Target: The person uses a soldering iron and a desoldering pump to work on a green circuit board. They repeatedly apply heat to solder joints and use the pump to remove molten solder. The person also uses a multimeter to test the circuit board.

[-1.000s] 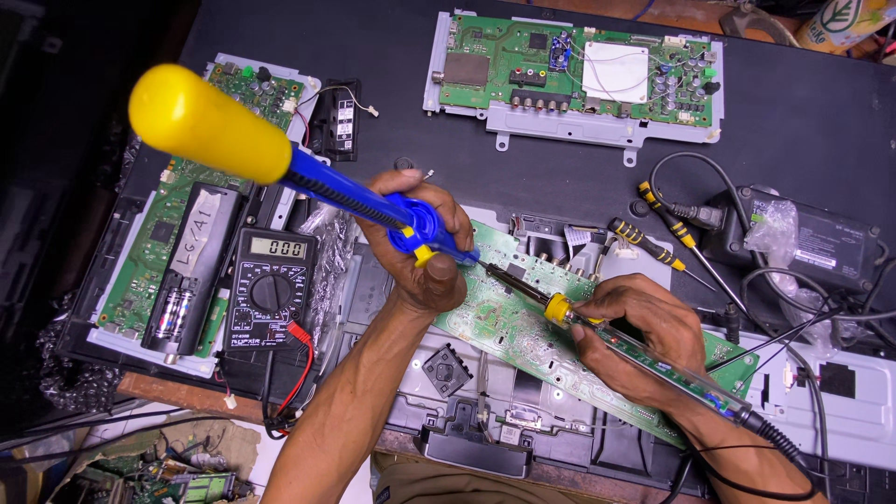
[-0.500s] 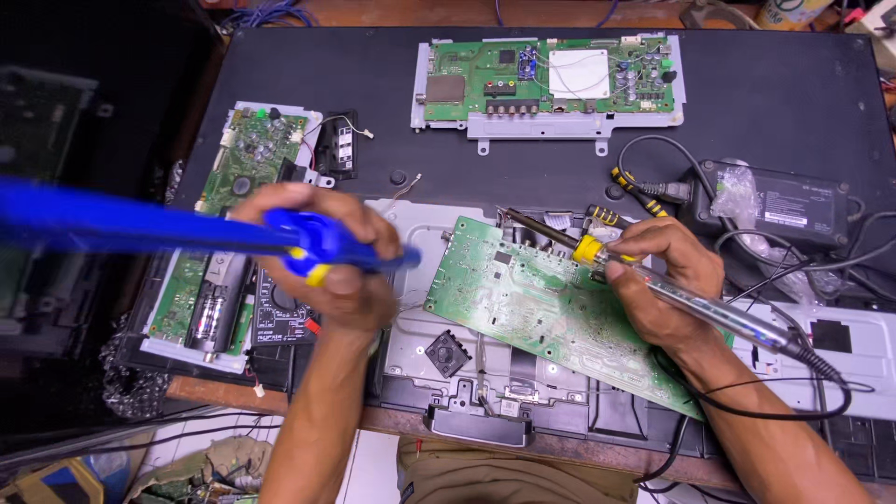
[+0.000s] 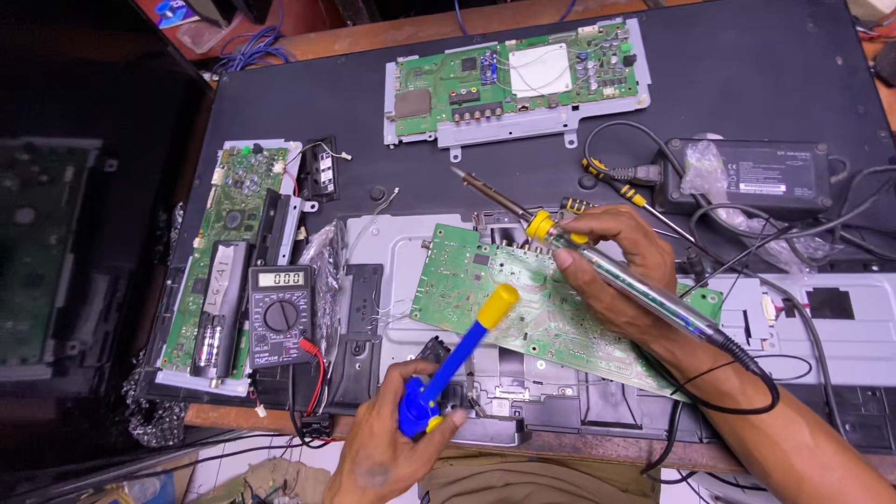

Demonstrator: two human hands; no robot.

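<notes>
My left hand (image 3: 387, 439) grips a blue desoldering pump (image 3: 448, 364) with a yellow knob, held near the table's front edge with its knob pointing up toward a green circuit board (image 3: 532, 313). My right hand (image 3: 611, 257) holds a soldering iron (image 3: 523, 219) with a yellow collar and clear handle. Its metal tip points up and left, lifted off the board. The board lies tilted on a grey metal chassis (image 3: 392, 247).
A black multimeter (image 3: 278, 313) with red and black leads sits at the left beside another green board (image 3: 224, 233). A third board (image 3: 513, 79) lies at the back. A black power adapter (image 3: 756, 173), screwdrivers (image 3: 621, 187) and cables lie at the right.
My left hand has swung the pump from the left down to the front edge, now pointing at the board. My right hand has lifted the iron's tip off the board.
</notes>
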